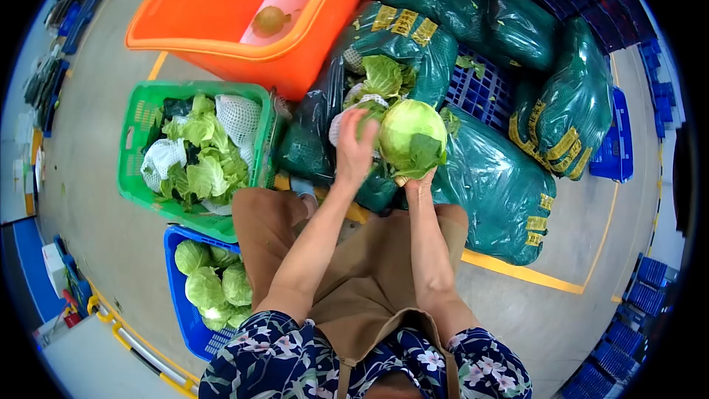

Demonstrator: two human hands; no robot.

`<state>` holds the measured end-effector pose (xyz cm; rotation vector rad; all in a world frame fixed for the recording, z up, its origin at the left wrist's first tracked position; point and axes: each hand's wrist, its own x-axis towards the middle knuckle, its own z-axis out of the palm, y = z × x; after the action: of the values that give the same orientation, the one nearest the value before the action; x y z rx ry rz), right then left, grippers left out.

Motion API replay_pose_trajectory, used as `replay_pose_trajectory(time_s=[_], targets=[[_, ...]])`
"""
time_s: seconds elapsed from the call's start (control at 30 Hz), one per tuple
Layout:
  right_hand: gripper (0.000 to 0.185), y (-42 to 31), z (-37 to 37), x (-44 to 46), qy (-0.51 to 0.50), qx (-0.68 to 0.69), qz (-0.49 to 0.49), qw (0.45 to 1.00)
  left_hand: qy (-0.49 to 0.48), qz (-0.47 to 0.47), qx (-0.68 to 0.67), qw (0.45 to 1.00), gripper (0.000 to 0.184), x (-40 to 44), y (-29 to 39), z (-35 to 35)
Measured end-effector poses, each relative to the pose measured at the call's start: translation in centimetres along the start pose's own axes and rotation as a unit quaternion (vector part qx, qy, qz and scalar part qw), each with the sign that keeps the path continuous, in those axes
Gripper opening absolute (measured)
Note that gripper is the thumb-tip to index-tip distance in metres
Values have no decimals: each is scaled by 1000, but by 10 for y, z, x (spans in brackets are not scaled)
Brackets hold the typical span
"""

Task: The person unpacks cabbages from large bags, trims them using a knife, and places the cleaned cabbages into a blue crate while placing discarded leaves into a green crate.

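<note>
A green cabbage point(410, 133) with a darker loose leaf at its lower right rests in my right hand point(419, 183), which grips it from below at the stem end. My left hand point(356, 149) is raised just left of the cabbage, its fingers apart and slightly blurred, with a gap between it and the cabbage. Behind my left hand, loose leaves point(384, 76) and white foam netting lie on the dark green plastic bags point(436, 66).
At the left, a green crate point(131, 140) holds leaves and white netting. Below it, a blue crate point(177, 288) contains several cabbages. An orange bin point(214, 55) stands at the upper left. Wrapped bags point(495, 185) lie around a blue pallet point(480, 92); another blue crate point(617, 137) is farther right.
</note>
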<state>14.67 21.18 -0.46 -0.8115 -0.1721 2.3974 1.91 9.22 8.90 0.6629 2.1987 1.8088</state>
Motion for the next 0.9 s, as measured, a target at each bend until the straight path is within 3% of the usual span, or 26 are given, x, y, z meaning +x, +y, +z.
replay_pose_trajectory(time_s=[0.03, 0.07, 0.1, 0.2, 0.3, 0.47, 0.57, 0.63, 0.73, 0.77, 0.8, 0.83, 0.87, 0.9], targets=[[70, 0, 0, -2, -20, -9, 2, 1000, -34, 99, 59, 993, 56, -9, 31, -6], [71, 4, 3, -4, -44, -18, 10, 999, -64, 133, -8, 989, 63, -21, 49, -5], [72, 17, 11, 0, -78, -24, 28, 996, -64, 170, 87, 980, 67, -34, 60, -8], [62, 58, 57, -21, -112, -1, 125, 986, 42, 233, 222, 946, 38, -52, 56, -31], [59, 114, 86, -41, -141, -72, 214, 964, 93, 315, 244, 913, 30, -65, 57, -75], [54, 230, 119, -69, -193, -190, 328, 905, 182, 236, 243, 923, 32, -78, 52, -160], [51, 275, 131, -59, -166, -238, 329, 899, 190, 158, 163, 955, 28, -90, 31, -176], [49, 277, 133, -41, -122, -266, 315, 903, 229, -69, 5, 971, 22, -92, 28, -171], [41, 279, 142, -30, -90, -286, 344, 890, 262, -168, -213, 926, 21, -80, 11, -165], [49, 277, 146, -27, -59, -304, 349, 884, 274, -184, -215, 919, 25, -77, 1, -166], [45, 265, 148, -32, -108, -314, 316, 889, 268, -163, -183, 932, 25, -72, -6, -168], [43, 268, 118, -2, -160, -267, 349, 884, 260, -143, -152, 943, 25, -65, -11, -168], [39, 263, 123, 2, -159, -300, 300, 892, 276, -132, -175, 936, 26, -52, -10, -165], [44, 249, 116, 7, -224, -279, 246, 901, 288, -125, -200, 928, 26, -39, -4, -159]])
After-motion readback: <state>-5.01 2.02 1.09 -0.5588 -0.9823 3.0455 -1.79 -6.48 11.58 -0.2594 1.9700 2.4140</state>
